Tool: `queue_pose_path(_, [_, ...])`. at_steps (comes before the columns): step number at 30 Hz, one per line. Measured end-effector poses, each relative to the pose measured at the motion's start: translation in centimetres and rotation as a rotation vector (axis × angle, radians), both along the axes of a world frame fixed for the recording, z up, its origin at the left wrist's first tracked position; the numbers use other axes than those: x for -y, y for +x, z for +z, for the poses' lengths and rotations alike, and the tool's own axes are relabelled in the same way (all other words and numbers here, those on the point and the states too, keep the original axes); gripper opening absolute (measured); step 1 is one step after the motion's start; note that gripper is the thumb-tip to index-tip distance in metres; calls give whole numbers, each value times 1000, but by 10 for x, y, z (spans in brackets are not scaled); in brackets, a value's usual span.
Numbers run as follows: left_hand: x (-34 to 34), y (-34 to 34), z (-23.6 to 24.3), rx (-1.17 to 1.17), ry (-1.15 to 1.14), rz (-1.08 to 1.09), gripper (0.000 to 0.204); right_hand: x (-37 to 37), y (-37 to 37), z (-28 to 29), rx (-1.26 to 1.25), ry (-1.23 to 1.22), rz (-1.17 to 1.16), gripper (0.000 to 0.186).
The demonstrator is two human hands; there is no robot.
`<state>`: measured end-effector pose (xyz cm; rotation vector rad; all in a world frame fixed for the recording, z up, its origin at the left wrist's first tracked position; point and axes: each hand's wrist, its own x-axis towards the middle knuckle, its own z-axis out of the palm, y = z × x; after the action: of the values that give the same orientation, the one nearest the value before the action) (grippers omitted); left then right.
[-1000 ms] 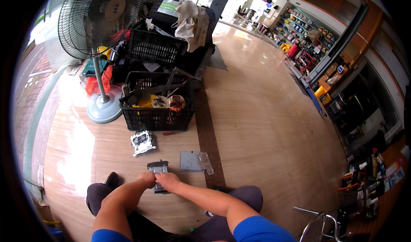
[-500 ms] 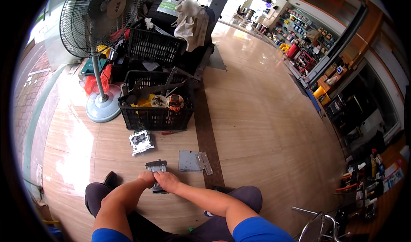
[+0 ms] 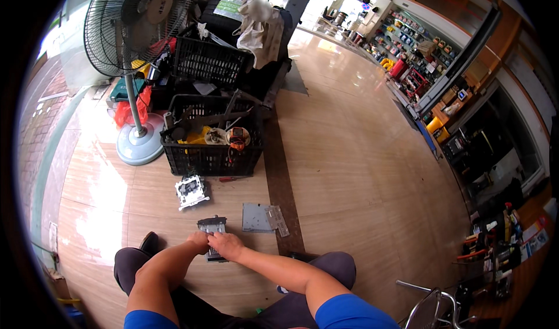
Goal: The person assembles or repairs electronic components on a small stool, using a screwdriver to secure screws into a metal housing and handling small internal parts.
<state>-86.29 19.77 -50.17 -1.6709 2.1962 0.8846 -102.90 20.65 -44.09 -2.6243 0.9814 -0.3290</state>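
A grey, box-shaped metal electronic unit [image 3: 212, 226] rests on the tiled floor in front of me, between my bent legs. Over its middle, my left hand [image 3: 198, 243] and my right hand [image 3: 227, 246] come together with curled fingers, closed on the unit's body. The hands cover much of its top, and whatever small part may be between the fingertips cannot be made out. Just right of the unit lie a flat grey metal cover [image 3: 258, 218] and a perforated metal plate [image 3: 278, 220] overlapping its edge. Farther off sits a white-framed mechanism [image 3: 191, 192] with dark parts inside.
A black plastic crate [image 3: 212, 162] full of tools stands beyond the parts, a red screwdriver [image 3: 228, 179] at its foot. On the left is a standing fan [image 3: 140, 128]. A metal-framed chair [image 3: 434, 305] is at lower right, near a cluttered bench [image 3: 518, 265].
Both hands stay on the metal unit with only a very slight shift. The parts lying around it have not moved.
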Motion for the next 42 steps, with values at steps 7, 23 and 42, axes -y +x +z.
queue_pose_path(7, [0,-4,12,53,29,12,27,3,-2,4,42,-23,32,10])
queue_pose_path(23, [0,-9,12,22,-60,-9,27,1,-10,-16,-16,-22,11,11])
queue_pose_path(42, [-4,-10,3,-30,-66,41,23,-1,-9,-7,-50,2,-2,11])
